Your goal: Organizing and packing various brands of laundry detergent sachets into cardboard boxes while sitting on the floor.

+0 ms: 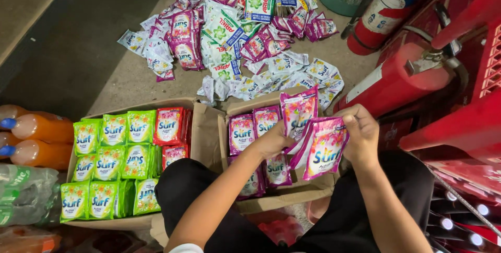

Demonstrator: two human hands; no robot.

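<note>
Fingertips of the right hand (361,134) pinch the top edge of a pink detergent sachet (324,149), thumb and bent fingers pressed together on the foil so that the packet hangs down and tilts slightly toward the left. Beside it, the left hand (274,141) grips a strip of matching pink sachets (298,111) from below; its fingers are curled shut around the strip's lower part, and the strip stands upright above the knuckles, touching the packet held in the other hand. Both hands hover over a small open cardboard box (282,196) that holds more pink sachets (243,133) stacked on edge in rows. Just left of it, a second, larger cardboard box (206,133) is packed with green sachets (112,159) in neat rows and a few red sachets (169,126) at its right end. The person's knees in black trousers (188,190) sit against the near edges of both boxes. Farther out on the concrete floor lies a loose heap of mixed sachets (235,34), white, pink and green. Orange drink bottles (39,138) with blue caps lie at the far left, and red fire extinguishers (402,75) lean at the right.
</note>
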